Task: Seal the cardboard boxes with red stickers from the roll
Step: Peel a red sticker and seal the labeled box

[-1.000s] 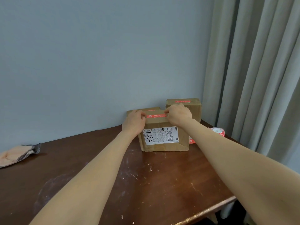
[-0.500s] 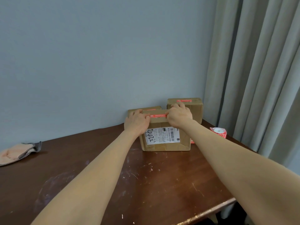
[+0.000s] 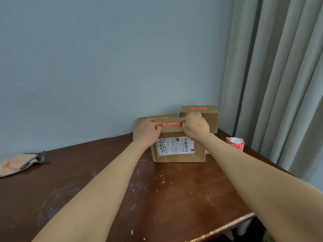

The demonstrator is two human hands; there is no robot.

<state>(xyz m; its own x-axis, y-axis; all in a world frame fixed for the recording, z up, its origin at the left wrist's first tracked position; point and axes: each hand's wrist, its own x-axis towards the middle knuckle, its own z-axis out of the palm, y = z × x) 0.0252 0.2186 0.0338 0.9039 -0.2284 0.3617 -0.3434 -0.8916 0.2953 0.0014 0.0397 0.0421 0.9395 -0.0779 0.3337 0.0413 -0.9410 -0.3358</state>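
Head view. Front box (image 3: 178, 151) stands on the counter (image 3: 157, 198), label face toward the camera. A red sticker (image 3: 172, 124) lies along its top front edge, presumably bridging the flap seam.

Left hand (image 3: 146, 131): fingers curled, tips holding the strip's left end down. Right hand (image 3: 195, 125): same at the right end. Judgement: holding both ends keeps the strip taut and straight while it bonds. Whether it is fully stuck cannot be told.

Rear left box (image 3: 157, 117) at 11 o'clock of the front box and rear right box (image 3: 201, 112) at 1 o'clock each show red on top, so likely sealed and parked against the wall. Sticker roll (image 3: 235, 143) sits at 3 o'clock, near the right hand for the next tear. Cloth (image 3: 17, 163) lies at 9 o'clock, well apart.
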